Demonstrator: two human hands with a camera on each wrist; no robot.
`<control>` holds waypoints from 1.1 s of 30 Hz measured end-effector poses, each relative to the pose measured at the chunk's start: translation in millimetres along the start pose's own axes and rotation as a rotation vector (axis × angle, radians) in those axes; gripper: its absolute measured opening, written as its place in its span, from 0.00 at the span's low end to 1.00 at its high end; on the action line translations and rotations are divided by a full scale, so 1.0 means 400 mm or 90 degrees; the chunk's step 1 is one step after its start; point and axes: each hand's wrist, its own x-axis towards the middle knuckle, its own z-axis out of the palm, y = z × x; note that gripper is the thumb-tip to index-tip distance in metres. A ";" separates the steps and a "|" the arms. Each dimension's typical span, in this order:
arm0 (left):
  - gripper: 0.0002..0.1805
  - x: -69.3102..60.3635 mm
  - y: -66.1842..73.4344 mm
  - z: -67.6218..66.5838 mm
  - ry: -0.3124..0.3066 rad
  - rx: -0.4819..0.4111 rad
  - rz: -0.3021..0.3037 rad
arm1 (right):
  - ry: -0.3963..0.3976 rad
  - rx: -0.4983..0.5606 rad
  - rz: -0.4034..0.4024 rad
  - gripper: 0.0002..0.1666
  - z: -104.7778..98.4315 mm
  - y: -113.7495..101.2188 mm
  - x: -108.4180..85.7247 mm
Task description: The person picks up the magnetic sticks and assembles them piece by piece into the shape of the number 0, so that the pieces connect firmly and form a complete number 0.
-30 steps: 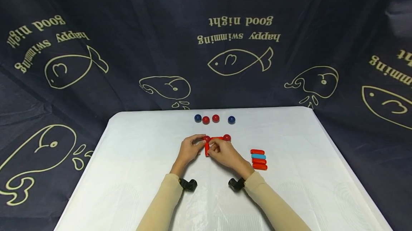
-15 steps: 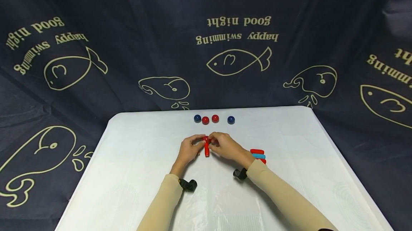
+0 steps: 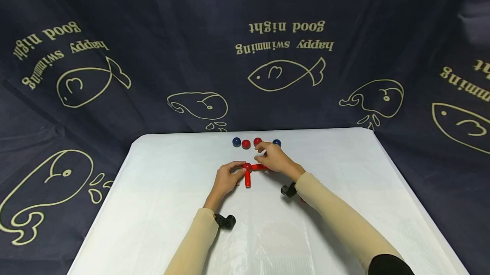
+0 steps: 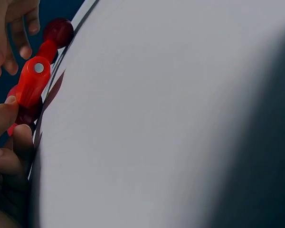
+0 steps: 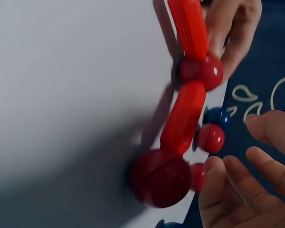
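Note:
My left hand [image 3: 226, 180] pinches a red ball [image 3: 247, 167] between thumb and fingers. From that ball a red magnetic rod [image 3: 248, 180] points toward me, its pale round end visible in the left wrist view. A second red rod [image 3: 259, 167] runs right from the same ball to another red ball [image 5: 160, 178], which my right hand hides in the head view. My right hand [image 3: 276, 158] hovers over that second rod, fingers loosely bent and holding nothing. Its fingertips come close to a loose red ball [image 3: 257, 141] at the back.
Along the table's [image 3: 172, 160] far side lie a blue ball [image 3: 236, 141], a red ball [image 3: 246, 144] and another blue ball [image 3: 277, 142], partly covered by my right hand. My right sleeve [image 3: 337, 211] hides the loose rods. A dark cloth [image 3: 153, 75] hangs behind.
My right hand has left the joined pieces and moved away from me toward the back balls. The right forearm now covers the loose rods. My left hand stays on its ball.

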 end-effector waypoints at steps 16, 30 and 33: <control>0.16 0.001 -0.008 0.000 0.003 0.010 -0.011 | 0.095 0.018 0.096 0.24 0.015 0.052 0.097; 0.15 0.005 -0.009 0.004 0.005 0.012 -0.015 | 0.090 -0.040 0.147 0.25 0.028 0.059 0.132; 0.15 0.004 -0.009 0.001 0.006 0.009 -0.014 | 0.093 -0.043 0.149 0.23 0.034 0.061 0.135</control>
